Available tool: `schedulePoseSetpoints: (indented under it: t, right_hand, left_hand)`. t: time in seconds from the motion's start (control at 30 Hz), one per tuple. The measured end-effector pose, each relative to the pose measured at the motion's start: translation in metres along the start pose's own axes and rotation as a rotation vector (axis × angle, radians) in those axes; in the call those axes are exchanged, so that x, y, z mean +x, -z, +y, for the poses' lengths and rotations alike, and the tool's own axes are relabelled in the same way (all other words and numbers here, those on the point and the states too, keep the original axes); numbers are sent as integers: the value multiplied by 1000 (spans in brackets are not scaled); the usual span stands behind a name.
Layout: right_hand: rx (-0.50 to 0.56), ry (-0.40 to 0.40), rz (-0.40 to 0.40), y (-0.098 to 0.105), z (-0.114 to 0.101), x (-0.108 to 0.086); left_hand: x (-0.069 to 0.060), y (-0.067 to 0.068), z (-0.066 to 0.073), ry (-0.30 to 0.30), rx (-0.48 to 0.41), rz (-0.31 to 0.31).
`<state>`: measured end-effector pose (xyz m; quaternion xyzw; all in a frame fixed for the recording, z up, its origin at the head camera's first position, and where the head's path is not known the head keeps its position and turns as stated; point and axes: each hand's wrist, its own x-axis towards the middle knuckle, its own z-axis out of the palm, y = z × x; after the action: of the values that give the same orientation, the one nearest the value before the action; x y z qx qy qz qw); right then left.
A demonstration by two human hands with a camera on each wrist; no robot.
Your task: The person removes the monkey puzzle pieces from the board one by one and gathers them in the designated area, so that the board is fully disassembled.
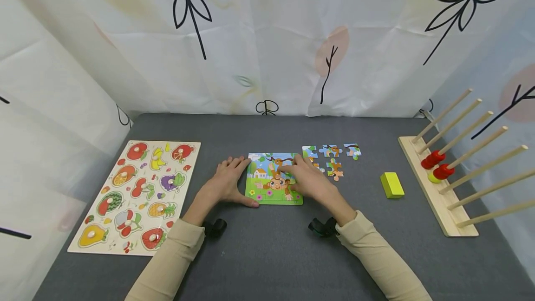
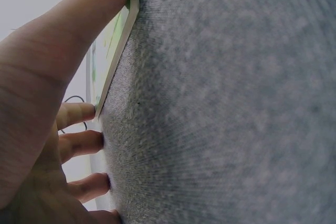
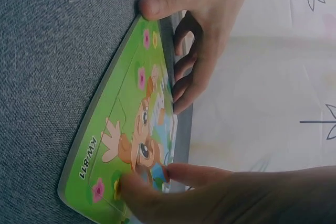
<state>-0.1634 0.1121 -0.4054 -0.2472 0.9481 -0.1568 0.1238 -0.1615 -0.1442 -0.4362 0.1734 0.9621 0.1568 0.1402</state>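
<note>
Head view: left hand [image 1: 227,181] spread, touching rectangular green-and-blue monkey puzzle board [image 1: 267,182]; right hand [image 1: 310,179] bent over it, pinch indeterminable.

Carrier: dark grey woven-fabric surface [image 1: 267,250] | left: cream rectangular board with colourful fruit shapes [image 1: 133,202] | centre: thin rectangular green-and-blue monkey jigsaw board [image 1: 270,190], lying flat | just right: loose multicoloured jigsaw pieces [image 1: 335,169] | farther right: bright yellow rectangular block [image 1: 392,186] | far right: long pale wooden base with rods [image 1: 430,189]
</note>
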Motion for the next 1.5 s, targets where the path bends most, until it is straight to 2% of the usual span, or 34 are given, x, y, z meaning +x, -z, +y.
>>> schedulePoseSetpoints:
  t: [0.23,0.6,0.83,1.0,1.2,1.5]
  right_hand:
    - [-48,30,11,1,-1,-3]
    - [-14,33,40,5,10,-5]
    - [-41,39,64,11,22,-11]
    - [-38,-1,67,16,35,-17]
    - [-46,2,86,20,52,-26]
    - [-50,-49,81,24,73,-37]
  left_hand:
    - [1,0,-1,1,11,1]
    - [0,0,1,4,10,-3]
    - [0,0,0,-2,10,0]
    - [0,-1,-1,-5,9,4]
    - [0,-1,-1,-1,7,5]
    - [0,-1,0,9,5,2]
